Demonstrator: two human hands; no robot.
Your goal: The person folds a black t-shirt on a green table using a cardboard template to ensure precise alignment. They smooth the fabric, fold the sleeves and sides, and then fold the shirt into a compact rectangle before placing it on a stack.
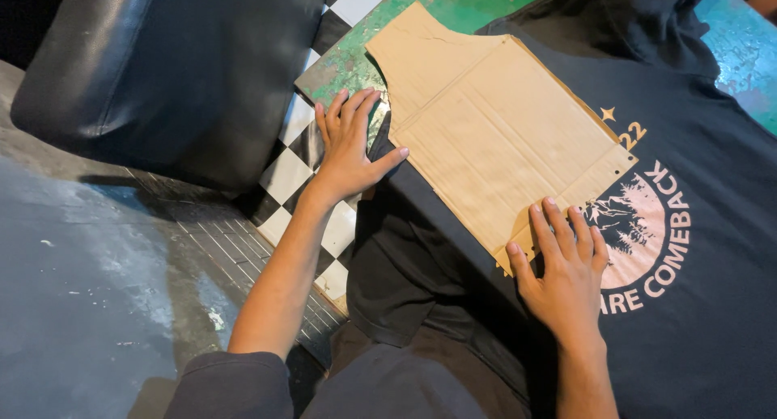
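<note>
While the flat brown cardboard template with a narrowed, neck-shaped top (494,128) lies across the back of the dark navy T-shirt with a pale round print (696,225), both hands press down to keep the pair from sliding. The left hand (350,148) rests open, fingers spread and flat, at the left edge of the green, paint-worn table (453,2), its thumb reaching toward the cardboard's near-left side where the shirt's fabric folds over. It grasps nothing; it seems only to pin the cloth against the table edge. The right hand (566,265) is likewise open and flat, fingertips laid on the lower corner of the cardboard, just beside the print, holding that corner down on the fabric.

The cardboard sits slantwise, its narrow end toward the far edge of the table and its broad end toward the person, so that it appears to serve as a stiff guide over the middle of the shirt. One dark sleeve (396,281) hangs off the near-left edge, over a black-and-white chequered floor (303,156). A black padded seat (178,63) stands to the left, well apart from the shirt.
</note>
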